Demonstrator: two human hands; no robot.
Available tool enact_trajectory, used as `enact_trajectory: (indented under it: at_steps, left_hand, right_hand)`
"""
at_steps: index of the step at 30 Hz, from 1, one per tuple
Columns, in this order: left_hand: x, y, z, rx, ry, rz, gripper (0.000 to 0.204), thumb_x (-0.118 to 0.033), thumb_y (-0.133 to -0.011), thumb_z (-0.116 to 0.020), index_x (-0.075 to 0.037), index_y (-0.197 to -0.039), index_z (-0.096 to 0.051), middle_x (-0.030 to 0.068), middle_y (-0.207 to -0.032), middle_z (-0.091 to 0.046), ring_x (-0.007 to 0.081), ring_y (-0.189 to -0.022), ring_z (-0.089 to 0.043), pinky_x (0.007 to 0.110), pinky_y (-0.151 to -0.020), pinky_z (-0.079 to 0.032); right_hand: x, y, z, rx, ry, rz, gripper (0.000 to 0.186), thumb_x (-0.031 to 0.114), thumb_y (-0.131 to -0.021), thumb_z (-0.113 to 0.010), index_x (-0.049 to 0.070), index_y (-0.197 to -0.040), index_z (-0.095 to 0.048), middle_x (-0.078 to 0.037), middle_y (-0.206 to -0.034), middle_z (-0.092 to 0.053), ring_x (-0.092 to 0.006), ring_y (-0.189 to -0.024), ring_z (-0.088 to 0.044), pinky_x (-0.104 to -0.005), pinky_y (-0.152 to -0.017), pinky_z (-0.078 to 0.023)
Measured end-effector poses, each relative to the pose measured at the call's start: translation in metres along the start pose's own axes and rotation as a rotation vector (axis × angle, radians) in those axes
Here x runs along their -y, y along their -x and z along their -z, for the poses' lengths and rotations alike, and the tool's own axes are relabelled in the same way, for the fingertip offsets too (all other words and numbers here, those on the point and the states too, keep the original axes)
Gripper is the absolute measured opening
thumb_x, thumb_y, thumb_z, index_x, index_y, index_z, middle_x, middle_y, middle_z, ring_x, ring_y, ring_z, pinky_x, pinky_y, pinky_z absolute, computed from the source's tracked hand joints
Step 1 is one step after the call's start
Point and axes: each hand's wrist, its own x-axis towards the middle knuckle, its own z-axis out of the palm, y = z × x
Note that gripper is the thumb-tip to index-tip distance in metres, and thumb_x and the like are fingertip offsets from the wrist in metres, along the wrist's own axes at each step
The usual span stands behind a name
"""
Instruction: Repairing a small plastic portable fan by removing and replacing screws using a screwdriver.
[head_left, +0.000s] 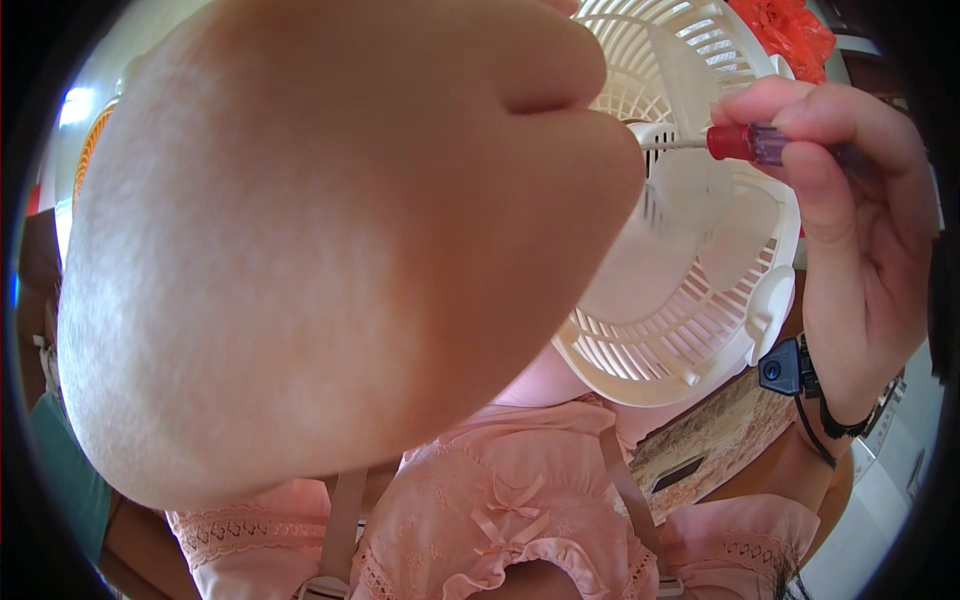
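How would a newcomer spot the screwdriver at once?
Find the white fan, upper right. Over its right side, the right hand holds the screwdriver, pointing left. Unlike the crumpled red bag above, it is slim and straight, red at the front and purple-tinted behind.

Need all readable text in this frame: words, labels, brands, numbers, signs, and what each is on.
None legible.
White slatted plastic fan cage: no readable lettering.
Screwdriver with red-and-purple plastic handle, in the right hand: none readable.
Crinkled red plastic bag: none readable.
Small dark boxy camera on the right wrist: any marking too small.
Anything behind the large, close left hand is hidden.
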Motion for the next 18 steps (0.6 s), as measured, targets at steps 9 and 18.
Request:
enact_trajectory:
  at_steps: [9, 18]
  left_hand:
    - [0.008, -0.007, -0.003, 0.015, -0.007, -0.012, 0.033, -0.014, -0.054, -0.081, -0.004, -0.077, -0.059, 0.0091, -0.095, -0.064, 0.0391, -0.115, -0.058, 0.044, -0.087, -0.052]
    - [0.009, -0.005, 0.001, 0.026, -0.012, -0.024, 0.033, -0.015, -0.054, -0.081, -0.004, -0.077, -0.059, 0.0091, -0.095, -0.064, 0.0393, -0.114, -0.058, 0.044, -0.087, -0.052]
  right_hand:
    - [0.002, 0.001, -0.005, 0.0, -0.001, -0.016, 0.019, 0.002, -0.094, -0.057, -0.005, -0.111, -0.058, -0.02, -0.106, -0.066, -0.0205, -0.094, -0.065, -0.0284, -0.088, -0.05]
    - [0.006, -0.005, 0.011, 0.203, 0.354, 0.037, 0.034, 0.003, -0.094, -0.055, -0.006, -0.128, -0.054, -0.018, -0.112, -0.065, -0.0215, -0.1, -0.065, -0.0298, -0.091, -0.05]
